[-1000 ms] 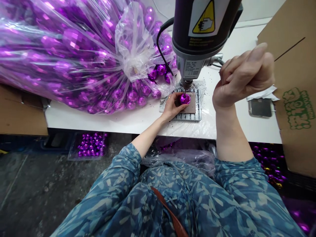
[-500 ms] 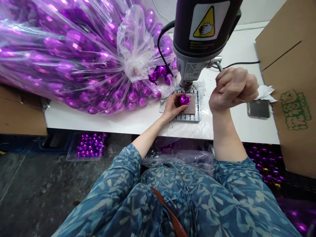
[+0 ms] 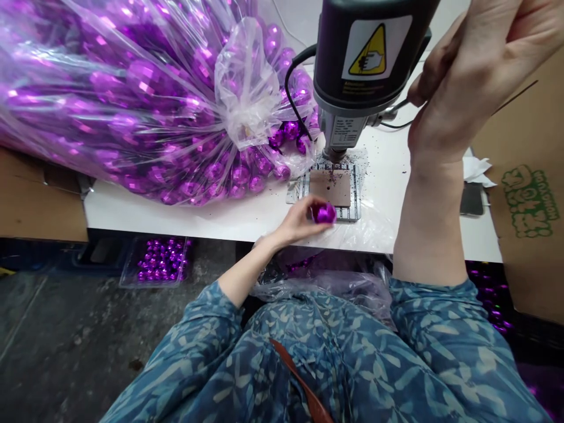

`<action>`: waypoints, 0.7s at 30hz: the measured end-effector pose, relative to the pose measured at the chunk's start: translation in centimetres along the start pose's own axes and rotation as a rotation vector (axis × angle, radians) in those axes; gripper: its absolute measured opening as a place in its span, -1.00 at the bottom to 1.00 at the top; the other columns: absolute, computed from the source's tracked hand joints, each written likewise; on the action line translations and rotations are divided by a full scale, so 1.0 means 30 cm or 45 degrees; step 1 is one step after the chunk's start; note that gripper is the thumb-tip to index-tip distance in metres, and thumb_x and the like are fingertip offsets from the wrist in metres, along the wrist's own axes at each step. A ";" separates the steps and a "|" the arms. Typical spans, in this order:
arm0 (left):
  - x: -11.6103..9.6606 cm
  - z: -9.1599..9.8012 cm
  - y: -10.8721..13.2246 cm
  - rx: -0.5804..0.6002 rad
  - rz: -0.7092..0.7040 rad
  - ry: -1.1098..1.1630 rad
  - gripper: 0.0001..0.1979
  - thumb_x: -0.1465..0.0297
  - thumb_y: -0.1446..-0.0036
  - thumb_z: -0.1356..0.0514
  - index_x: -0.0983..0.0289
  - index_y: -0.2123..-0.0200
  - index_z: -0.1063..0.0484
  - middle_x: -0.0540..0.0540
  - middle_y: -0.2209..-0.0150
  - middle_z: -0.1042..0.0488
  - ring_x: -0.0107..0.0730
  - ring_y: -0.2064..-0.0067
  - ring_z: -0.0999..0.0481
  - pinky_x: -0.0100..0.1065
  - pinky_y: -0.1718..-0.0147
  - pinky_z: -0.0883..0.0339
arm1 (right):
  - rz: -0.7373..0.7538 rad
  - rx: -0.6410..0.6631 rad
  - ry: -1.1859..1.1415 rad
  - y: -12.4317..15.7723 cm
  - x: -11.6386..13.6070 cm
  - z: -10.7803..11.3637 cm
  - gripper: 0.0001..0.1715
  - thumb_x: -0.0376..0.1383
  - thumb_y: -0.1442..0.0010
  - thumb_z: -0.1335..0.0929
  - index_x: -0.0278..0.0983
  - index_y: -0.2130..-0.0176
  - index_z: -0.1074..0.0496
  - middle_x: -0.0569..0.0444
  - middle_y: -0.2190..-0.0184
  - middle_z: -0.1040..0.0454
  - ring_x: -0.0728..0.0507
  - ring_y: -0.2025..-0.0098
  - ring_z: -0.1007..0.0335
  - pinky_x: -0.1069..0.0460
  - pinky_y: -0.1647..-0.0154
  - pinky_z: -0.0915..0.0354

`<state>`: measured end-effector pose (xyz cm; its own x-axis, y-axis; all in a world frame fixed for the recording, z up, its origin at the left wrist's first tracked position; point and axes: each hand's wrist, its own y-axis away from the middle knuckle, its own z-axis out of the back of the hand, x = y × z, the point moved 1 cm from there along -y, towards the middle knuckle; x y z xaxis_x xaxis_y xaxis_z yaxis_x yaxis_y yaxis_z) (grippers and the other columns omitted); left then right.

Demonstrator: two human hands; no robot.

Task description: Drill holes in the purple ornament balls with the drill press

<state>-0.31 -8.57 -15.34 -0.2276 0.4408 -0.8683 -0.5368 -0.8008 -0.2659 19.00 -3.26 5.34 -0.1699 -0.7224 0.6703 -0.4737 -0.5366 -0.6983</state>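
Note:
A shiny purple ball (image 3: 326, 214) is pinched between the thumb and fingers of my left hand (image 3: 302, 220), over the front edge of the drill press base (image 3: 355, 202). Behind it lies a brown board (image 3: 339, 182) with a small dark hole and purple chips on it. The drill press (image 3: 348, 126) stands above, its chuck (image 3: 335, 155) over the back of the board. My right hand (image 3: 471, 76) is raised at the upper right, closed around the drill press lever (image 3: 399, 107); the grip end is hidden inside the fingers.
A large clear bag (image 3: 176, 117) of purple balls fills the left of the white table (image 3: 132, 205). At the right stand a cardboard box (image 3: 524, 176), crumpled white paper (image 3: 476, 170) and a phone (image 3: 472, 200). Below left sits a clear bin (image 3: 127, 273) of smaller purple balls.
My left hand has drawn the ball off the board toward me. My right hand has risen with the lever, up and to the right. The chuck now sits clear of the ball.

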 end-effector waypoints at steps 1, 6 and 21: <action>-0.031 0.007 0.044 0.229 -0.047 -0.044 -0.49 0.09 -0.08 -0.48 0.23 0.03 -0.46 0.17 0.06 -0.60 -0.20 0.09 -0.60 -0.22 0.14 -0.49 | 0.006 0.007 0.028 0.002 -0.004 0.001 -0.16 0.39 0.28 -0.24 -0.25 0.49 0.12 0.22 0.71 0.09 0.21 0.67 0.02 0.14 0.56 0.15; -0.080 0.069 0.090 0.574 -0.153 -0.220 -0.46 -0.07 -0.22 -0.30 0.28 0.02 -0.52 0.20 0.07 -0.63 -0.18 0.09 -0.62 -0.21 0.11 -0.51 | 0.002 0.011 0.071 0.008 -0.021 0.008 -0.13 0.43 0.33 -0.19 -0.28 0.47 0.00 0.21 0.70 0.08 0.20 0.65 0.02 0.11 0.53 0.11; 0.358 0.214 -0.644 -0.645 0.311 -0.377 -0.72 0.53 -0.10 -0.36 0.19 0.11 -0.52 0.18 0.19 -0.55 0.16 -0.13 -0.55 0.12 -0.25 -0.28 | 0.087 -0.046 -0.003 0.025 -0.025 0.007 -0.25 0.30 0.06 -0.25 -0.30 0.46 0.02 0.23 0.67 0.04 0.27 0.63 -0.01 0.18 0.54 0.06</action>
<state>2.40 14.23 -16.85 -0.5490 0.2563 -0.7956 -0.0061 -0.9530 -0.3028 18.96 -3.22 4.28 -0.2005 -0.7578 0.6209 -0.4921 -0.4701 -0.7327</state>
